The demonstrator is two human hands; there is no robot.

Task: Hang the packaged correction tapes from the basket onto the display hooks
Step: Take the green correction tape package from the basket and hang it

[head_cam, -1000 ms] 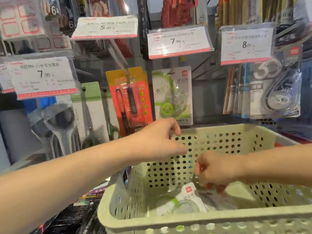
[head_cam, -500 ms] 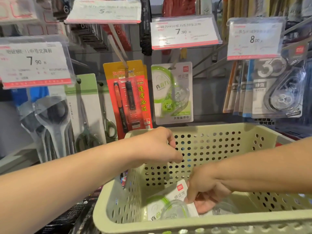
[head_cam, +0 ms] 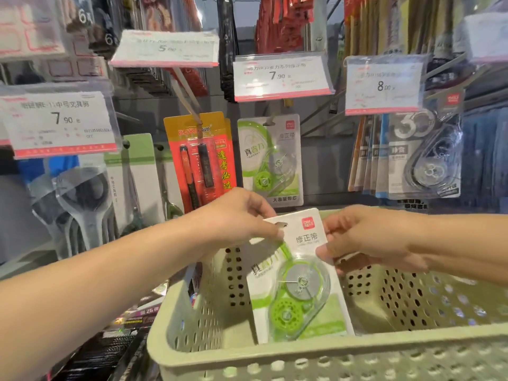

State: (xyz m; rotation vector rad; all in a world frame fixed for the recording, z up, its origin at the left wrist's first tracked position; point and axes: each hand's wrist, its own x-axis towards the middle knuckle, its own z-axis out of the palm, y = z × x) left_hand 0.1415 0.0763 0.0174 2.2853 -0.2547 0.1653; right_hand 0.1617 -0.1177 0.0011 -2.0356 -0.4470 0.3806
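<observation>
My left hand pinches the top left edge of a packaged correction tape, fingers curled tight on the card by its hang hole. My right hand grips the card's right edge between thumb and fingers. The pack stands nearly upright above the green basket, long axis vertical and tilted slightly left, hang hole at the top, printed face toward me. I count one pack in hand. Farther off, one matching green pack hangs on a display hook under a 7.90 price tag.
</observation>
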